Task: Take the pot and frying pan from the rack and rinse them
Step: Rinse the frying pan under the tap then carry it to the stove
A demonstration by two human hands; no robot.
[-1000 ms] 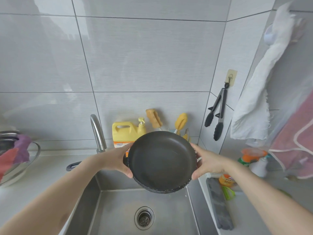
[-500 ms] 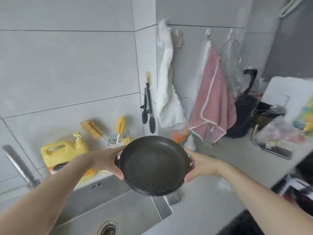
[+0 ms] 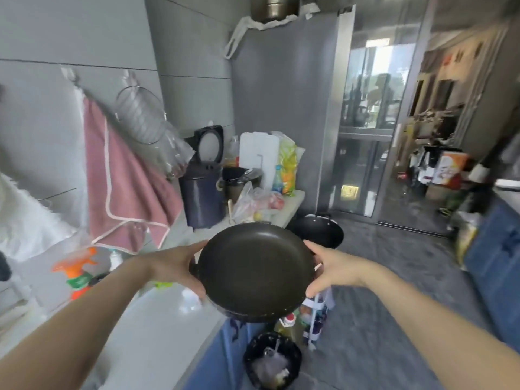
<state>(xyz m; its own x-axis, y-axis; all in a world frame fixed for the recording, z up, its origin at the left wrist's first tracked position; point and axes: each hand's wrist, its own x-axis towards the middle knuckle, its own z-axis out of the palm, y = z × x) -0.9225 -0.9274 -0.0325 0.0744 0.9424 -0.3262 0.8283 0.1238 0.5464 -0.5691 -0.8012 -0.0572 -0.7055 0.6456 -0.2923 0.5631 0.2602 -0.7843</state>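
A black round frying pan [image 3: 254, 270] hangs in the air in front of me, tilted so its dark inside faces me. My left hand [image 3: 176, 267] grips its left rim, thumb on top and fingers underneath. My right hand [image 3: 330, 267] grips the right rim the same way. The pan is above the right end of the grey counter [image 3: 152, 333] and past its edge. A black wok [image 3: 323, 229] sits on a low rack just behind the pan. The pan's handle is hidden.
A pink towel [image 3: 123, 190] and a wire strainer [image 3: 139, 116] hang on the left wall. A dark rice cooker [image 3: 202, 190], bags and a white board crowd the counter's far end. A black bin [image 3: 271, 360] and bottles stand on the floor below the pan. An orange spray bottle [image 3: 78, 274] stands at left.
I have turned right, away from the sink, carrying the pan in both hands. The sink and faucet have left the view; the counter end, wok and glass door now show.
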